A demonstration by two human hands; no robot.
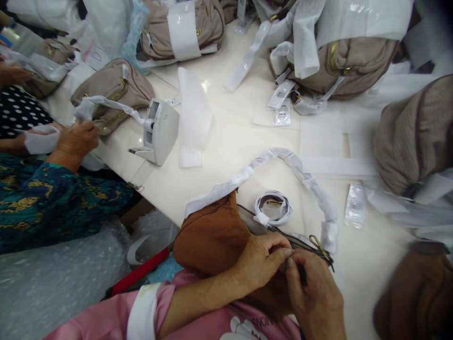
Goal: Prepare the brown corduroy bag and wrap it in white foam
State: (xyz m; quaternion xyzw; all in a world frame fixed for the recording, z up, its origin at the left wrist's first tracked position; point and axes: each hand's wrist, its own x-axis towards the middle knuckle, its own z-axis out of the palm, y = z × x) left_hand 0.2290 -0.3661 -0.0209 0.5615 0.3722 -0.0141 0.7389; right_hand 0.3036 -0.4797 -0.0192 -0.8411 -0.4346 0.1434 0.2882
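A brown handbag (212,231) lies at the table's near edge, its zipped opening (300,243) showing. Its shoulder strap, wrapped in white paper (276,153), arches over the tabletop. Inside that arch sits a coiled strap (273,208) with white wrapping and a gold clip. My left hand (264,257) rests over the bag with thumb and fingers pinched. Right beside it, my right hand (313,278) is pinched too, and the fingertips of both meet by the zipped opening. Whatever is between them is too small or hidden to name. A gold zip pull (318,245) lies just beyond my right hand.
Taupe bags (184,28) with white wrapping stand at the back and right. A grey tape dispenser (161,132) sits left of centre. Tags (282,101) and a clear packet (356,205) lie on the table (240,127). A co-worker's hand (78,139) is at the left.
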